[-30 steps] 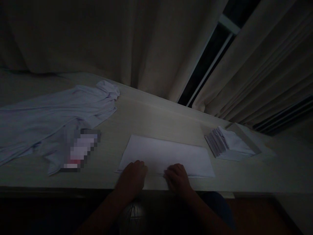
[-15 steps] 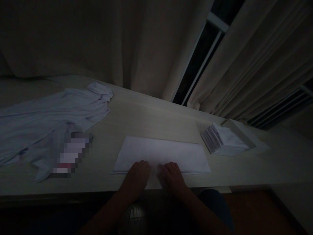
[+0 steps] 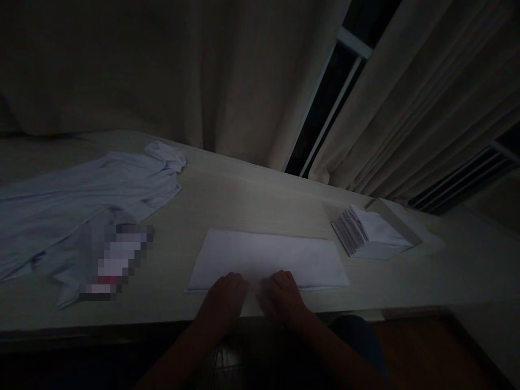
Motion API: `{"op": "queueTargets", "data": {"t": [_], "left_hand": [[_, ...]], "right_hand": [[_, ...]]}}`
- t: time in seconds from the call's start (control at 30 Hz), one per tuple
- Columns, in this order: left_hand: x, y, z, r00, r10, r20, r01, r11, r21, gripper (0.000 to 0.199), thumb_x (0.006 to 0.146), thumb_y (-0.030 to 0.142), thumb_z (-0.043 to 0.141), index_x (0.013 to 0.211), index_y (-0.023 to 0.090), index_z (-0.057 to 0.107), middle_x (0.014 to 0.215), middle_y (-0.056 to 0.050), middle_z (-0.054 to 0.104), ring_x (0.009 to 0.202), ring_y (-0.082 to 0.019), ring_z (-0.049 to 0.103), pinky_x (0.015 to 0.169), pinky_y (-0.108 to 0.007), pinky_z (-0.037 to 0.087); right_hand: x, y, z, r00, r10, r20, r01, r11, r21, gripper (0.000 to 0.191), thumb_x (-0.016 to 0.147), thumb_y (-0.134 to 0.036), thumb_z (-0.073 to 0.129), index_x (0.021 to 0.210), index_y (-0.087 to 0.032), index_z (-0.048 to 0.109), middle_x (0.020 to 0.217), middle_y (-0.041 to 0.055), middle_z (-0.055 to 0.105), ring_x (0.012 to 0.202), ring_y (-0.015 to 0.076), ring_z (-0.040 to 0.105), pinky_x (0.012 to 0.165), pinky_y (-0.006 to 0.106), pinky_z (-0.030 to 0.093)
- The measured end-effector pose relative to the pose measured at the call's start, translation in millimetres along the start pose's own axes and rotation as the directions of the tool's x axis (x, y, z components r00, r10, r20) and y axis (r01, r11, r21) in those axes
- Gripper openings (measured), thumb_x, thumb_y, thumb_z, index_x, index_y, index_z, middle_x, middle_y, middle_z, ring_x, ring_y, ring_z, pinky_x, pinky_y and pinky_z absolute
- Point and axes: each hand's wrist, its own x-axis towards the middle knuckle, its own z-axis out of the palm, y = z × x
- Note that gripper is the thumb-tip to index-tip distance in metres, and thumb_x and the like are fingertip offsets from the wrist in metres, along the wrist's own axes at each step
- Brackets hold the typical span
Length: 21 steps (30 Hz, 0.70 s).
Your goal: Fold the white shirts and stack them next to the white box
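A white cloth (image 3: pixel 268 254), folded into a long flat shape, lies on the pale table in front of me. At its near edge, left of the middle, rests my left hand (image 3: pixel 227 295), its fingers curled. My right hand (image 3: pixel 282 295) is just right of the middle at the same edge, also curled and partly smeared by motion. A small gap separates the two hands. Their fingertips are dark and hidden, so whether either one pinches the cloth cannot be made out.
Crumpled white fabric (image 3: pixel 89 189) spreads over the table's left side, with a pixelated flat object (image 3: pixel 117 262) on its near edge. A stack of folded white pieces (image 3: pixel 365 233) sits at the right beside a pale box-like item (image 3: pixel 396 219). Curtains (image 3: pixel 244 81) hang behind the table.
The view has shifted slightly, so the table sits a little lower. Both hands remain at the cloth's near edge, with almost no movement relative to it.
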Motion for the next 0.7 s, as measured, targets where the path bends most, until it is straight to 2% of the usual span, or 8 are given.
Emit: {"op": "queueTargets", "data": {"t": [0.07,0.2,0.4,0.57,0.7], "left_hand": [[-2,1,-2.1,0.999,-0.019,0.028,0.020,1.000,-0.021,0.019,0.082,0.009,0.048,0.089,0.019,0.062,0.088,-0.005,0.060,0.085,-0.020,0.051,0.076,-0.034,0.041],[-6,-3,-14.2,0.997,-0.050,0.051,0.051,0.998,-0.020,0.027,0.081,0.008,0.046,0.099,0.019,0.064,0.094,-0.006,0.061,0.091,-0.021,0.052,0.079,-0.036,0.041],[-15,-19,-38.5,0.971,-0.234,0.056,0.227,0.967,0.111,0.030,0.083,0.009,0.039,0.099,0.015,0.064,0.098,-0.011,0.060,0.093,-0.024,0.053,0.076,-0.037,0.042],[-26,-29,-44.6,0.970,-0.221,0.100,0.207,0.970,0.131,0.038,0.072,-0.002,0.037,0.093,0.015,0.063,0.100,-0.011,0.060,0.095,-0.024,0.053,0.078,-0.036,0.041],[-27,-34,-48.2,0.966,-0.229,0.118,0.208,0.964,0.168,0.037,0.069,-0.001,0.039,0.093,0.016,0.063,0.098,-0.010,0.061,0.094,-0.025,0.053,0.077,-0.038,0.039]], "right_hand": [[3,-7,5,1.000,0.006,-0.015,-0.006,1.000,0.005,0.018,0.091,-0.029,0.053,0.106,-0.021,0.059,0.090,0.0063,0.057,0.084,0.0208,0.045,0.076,0.036,0.035],[6,-18,16,0.999,0.043,-0.012,-0.043,0.999,-0.010,0.009,0.092,-0.022,0.052,0.092,-0.021,0.060,0.088,0.0058,0.056,0.083,0.0201,0.045,0.077,0.036,0.034],[4,-19,18,0.999,0.047,0.007,-0.047,0.999,0.022,0.010,0.091,-0.018,0.050,0.096,-0.019,0.059,0.091,0.0065,0.056,0.087,0.0210,0.045,0.080,0.037,0.034],[1,-17,26,0.993,0.114,-0.023,-0.114,0.993,0.006,0.009,0.089,-0.014,0.050,0.092,-0.019,0.057,0.089,0.0062,0.054,0.086,0.0208,0.044,0.079,0.036,0.035],[2,-18,23,0.994,0.108,-0.019,-0.108,0.994,0.003,0.010,0.089,-0.015,0.050,0.094,-0.019,0.058,0.090,0.0067,0.053,0.086,0.0212,0.044,0.079,0.037,0.035]]}}
